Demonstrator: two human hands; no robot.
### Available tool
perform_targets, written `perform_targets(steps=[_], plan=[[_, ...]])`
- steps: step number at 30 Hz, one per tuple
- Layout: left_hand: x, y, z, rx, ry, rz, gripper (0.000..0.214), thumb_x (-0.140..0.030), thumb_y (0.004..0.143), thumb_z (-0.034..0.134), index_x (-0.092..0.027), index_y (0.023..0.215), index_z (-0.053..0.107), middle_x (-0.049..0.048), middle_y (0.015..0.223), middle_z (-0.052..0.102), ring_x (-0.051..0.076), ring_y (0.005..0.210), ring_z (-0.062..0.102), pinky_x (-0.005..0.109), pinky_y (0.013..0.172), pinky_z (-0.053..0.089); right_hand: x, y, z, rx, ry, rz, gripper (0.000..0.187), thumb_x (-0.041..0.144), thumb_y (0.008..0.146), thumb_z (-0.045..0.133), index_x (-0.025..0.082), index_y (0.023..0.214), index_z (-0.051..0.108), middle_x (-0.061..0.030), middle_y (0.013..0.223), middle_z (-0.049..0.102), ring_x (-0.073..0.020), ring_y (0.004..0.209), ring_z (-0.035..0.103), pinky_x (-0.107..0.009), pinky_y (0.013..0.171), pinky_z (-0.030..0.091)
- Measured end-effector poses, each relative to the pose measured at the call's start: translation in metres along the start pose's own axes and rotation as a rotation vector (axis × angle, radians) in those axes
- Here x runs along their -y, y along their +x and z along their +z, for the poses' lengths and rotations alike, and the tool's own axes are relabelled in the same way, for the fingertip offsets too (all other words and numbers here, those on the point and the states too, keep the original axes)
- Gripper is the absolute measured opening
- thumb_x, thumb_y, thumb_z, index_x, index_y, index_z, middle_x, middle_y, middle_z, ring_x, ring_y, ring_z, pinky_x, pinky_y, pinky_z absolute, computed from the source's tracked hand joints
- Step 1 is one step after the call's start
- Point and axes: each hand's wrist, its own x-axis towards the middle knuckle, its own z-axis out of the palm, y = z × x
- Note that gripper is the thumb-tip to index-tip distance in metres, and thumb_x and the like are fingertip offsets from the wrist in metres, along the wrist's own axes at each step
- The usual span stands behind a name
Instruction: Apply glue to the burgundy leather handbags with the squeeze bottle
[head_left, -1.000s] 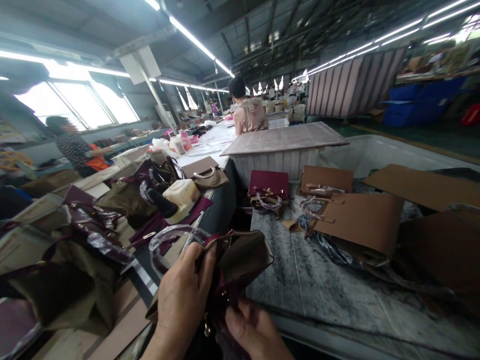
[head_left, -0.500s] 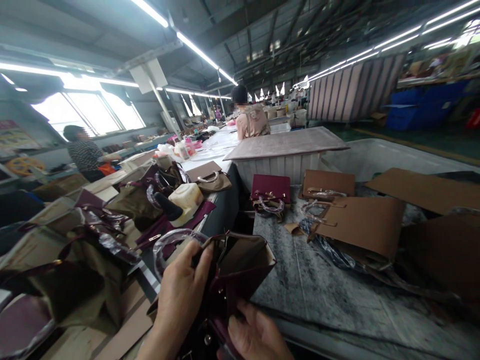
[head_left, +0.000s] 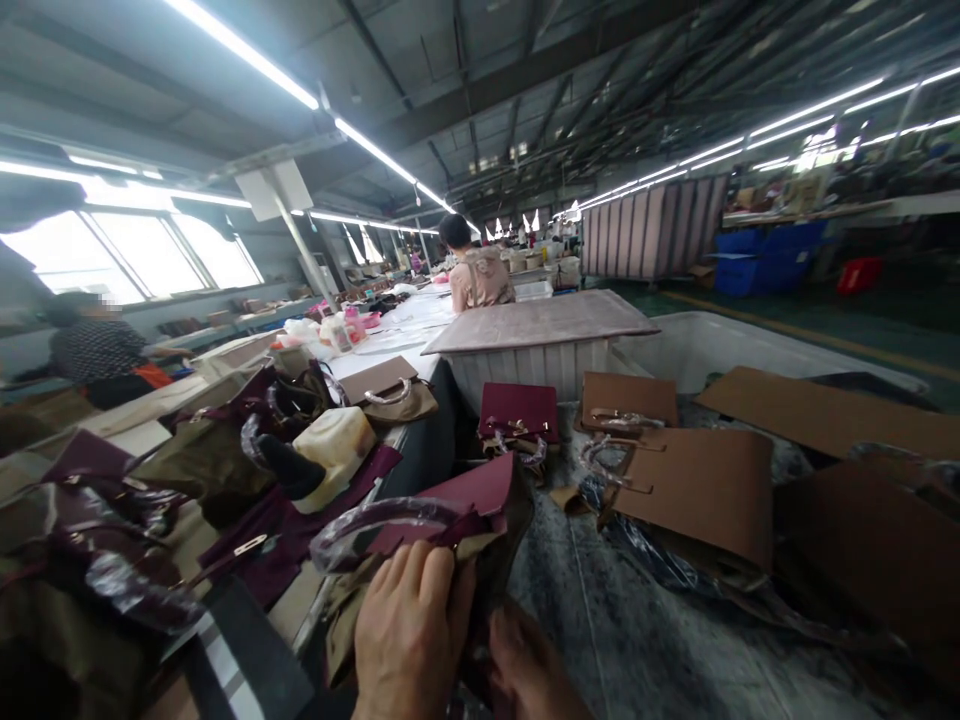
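Observation:
A burgundy handbag [head_left: 476,490] is in front of me, tilted, with its olive lining [head_left: 349,610] showing and a plastic-wrapped handle [head_left: 382,515] arching to the left. My left hand [head_left: 409,625] is closed over the bag's edge, its knuckles up and the fingertips tucked out of sight. Lower down, my right hand [head_left: 529,660] has its fingers curled against the bag's dark side. That hand is dim and slightly blurred, and the bag's underside is hidden. Left of the bag, a yellowish plastic container with a black nozzle [head_left: 334,440] stands on burgundy material.
On the grey surface at right lie brown handbags [head_left: 697,490] and another burgundy handbag [head_left: 517,410]. Olive and burgundy bags [head_left: 217,460] crowd the left table. Ahead are a covered white bin [head_left: 525,370] and a person in a light top [head_left: 480,280]; another person [head_left: 97,345] is at far left.
The handbag has turned: its open mouth faced me before, and now a burgundy panel shows on top. My left hand has moved right and down, and the view has shifted.

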Motion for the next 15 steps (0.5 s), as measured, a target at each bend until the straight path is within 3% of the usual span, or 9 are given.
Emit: perform_targets(steps=[4,9,11,15], plan=[[-0.002,0.005,0.017,0.002,-0.014,0.024,0.019,-0.021,0.088,0.047,-0.021,0.07,0.044,0.0,0.062,0.048,0.017,0.06,0.047,0.029,0.06,0.035,-0.013,0.01,-0.016,0.006,-0.027,-0.077,0.056,0.066,0.069,0.062,0.02,0.101,0.062,-0.0077,0.107,0.062,-0.0251,0.109,0.052,-0.042,0.099,0.035],[-0.004,0.012,0.032,0.0,-0.054,0.027,0.017,-0.021,0.088,0.049,-0.02,0.071,0.044,0.0001,0.063,0.048,0.017,0.061,0.047,0.029,0.06,0.036,-0.021,0.022,-0.028,-0.041,-0.068,0.061,0.069,0.046,0.052,0.082,0.018,0.11,0.057,-0.006,0.097,0.064,-0.025,0.096,0.058,-0.042,0.091,0.041],[-0.005,0.013,0.035,-0.026,-0.112,-0.033,0.017,-0.022,0.088,0.048,-0.02,0.072,0.044,0.0,0.064,0.049,0.017,0.061,0.048,0.028,0.06,0.037,-0.013,0.025,-0.026,-0.025,-0.047,0.008,0.07,0.039,0.055,0.081,0.017,0.116,0.054,-0.0075,0.105,0.063,-0.0266,0.105,0.055,-0.041,0.095,0.04],[-0.007,0.014,0.032,-0.072,-0.292,-0.243,0.018,-0.023,0.089,0.049,-0.02,0.071,0.045,-0.0013,0.064,0.048,0.013,0.06,0.048,0.024,0.058,0.037,0.014,0.026,-0.014,-0.076,-0.151,-0.062,0.054,0.026,0.065,0.071,0.018,0.116,0.055,-0.007,0.114,0.061,-0.0248,0.113,0.053,-0.037,0.101,0.037]])
